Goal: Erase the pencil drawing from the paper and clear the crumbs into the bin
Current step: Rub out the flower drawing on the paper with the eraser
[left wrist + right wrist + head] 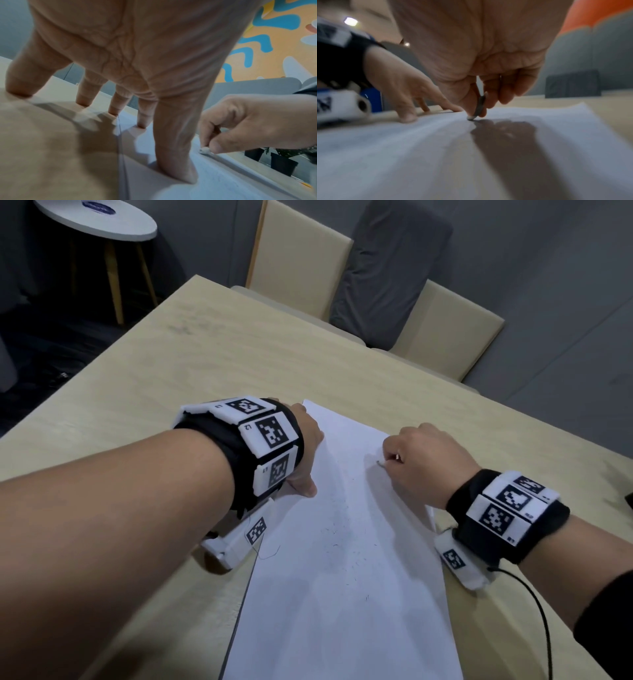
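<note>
Beige table [212,344] carries the white paper [342,594], strewn with dark crumbs [346,529]. Left hand [305,450] presses spread, straight fingers on the paper's left edge. Right hand [428,460] pinches a small eraser [475,109] against the sheet's far portion. Chairs [301,258] and a round side table [99,217] stand beyond. Wristband markers read "L2".

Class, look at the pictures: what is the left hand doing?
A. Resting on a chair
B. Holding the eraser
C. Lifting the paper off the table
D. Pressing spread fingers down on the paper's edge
D: the left hand has its fingers spread straight, tips down on the paper, while the right hand pinches the eraser.
</note>
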Action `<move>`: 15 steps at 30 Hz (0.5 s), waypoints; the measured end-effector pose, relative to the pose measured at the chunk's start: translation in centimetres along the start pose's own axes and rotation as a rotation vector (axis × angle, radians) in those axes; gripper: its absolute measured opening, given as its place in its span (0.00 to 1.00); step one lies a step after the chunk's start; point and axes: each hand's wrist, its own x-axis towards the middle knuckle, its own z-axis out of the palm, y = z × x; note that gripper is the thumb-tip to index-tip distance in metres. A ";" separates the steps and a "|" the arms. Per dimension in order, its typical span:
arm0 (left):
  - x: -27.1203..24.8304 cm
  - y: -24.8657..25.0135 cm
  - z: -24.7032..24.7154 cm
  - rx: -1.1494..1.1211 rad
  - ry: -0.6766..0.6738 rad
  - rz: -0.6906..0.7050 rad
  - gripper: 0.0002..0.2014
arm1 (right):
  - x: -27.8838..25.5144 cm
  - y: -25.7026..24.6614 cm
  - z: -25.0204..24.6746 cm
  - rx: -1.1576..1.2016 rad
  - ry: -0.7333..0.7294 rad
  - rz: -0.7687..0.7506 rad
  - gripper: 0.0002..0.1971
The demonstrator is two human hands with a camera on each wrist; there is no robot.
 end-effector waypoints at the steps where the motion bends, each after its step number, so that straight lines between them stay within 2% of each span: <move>1: 0.0 -0.1 0.0 -0.003 0.003 0.000 0.35 | -0.3 -0.3 0.1 0.050 -0.021 -0.040 0.08; 3: 0.0 0.0 -0.1 -0.008 0.006 0.004 0.36 | -0.9 -0.8 0.2 0.122 -0.058 -0.074 0.07; 6: 0.0 0.1 -0.1 -0.002 0.001 0.003 0.37 | -1.4 0.0 0.4 0.051 -0.006 -0.045 0.07; 10: -0.3 0.0 -0.1 -0.006 -0.008 0.012 0.35 | -2.5 -0.7 0.5 0.157 -0.059 -0.138 0.06; 13: -0.4 0.2 -0.2 0.007 0.017 0.011 0.37 | -1.9 -0.1 0.4 0.063 0.008 -0.085 0.06; 15: -0.5 0.2 -0.2 0.013 0.016 0.015 0.37 | -2.5 0.4 0.4 0.092 -0.009 -0.108 0.05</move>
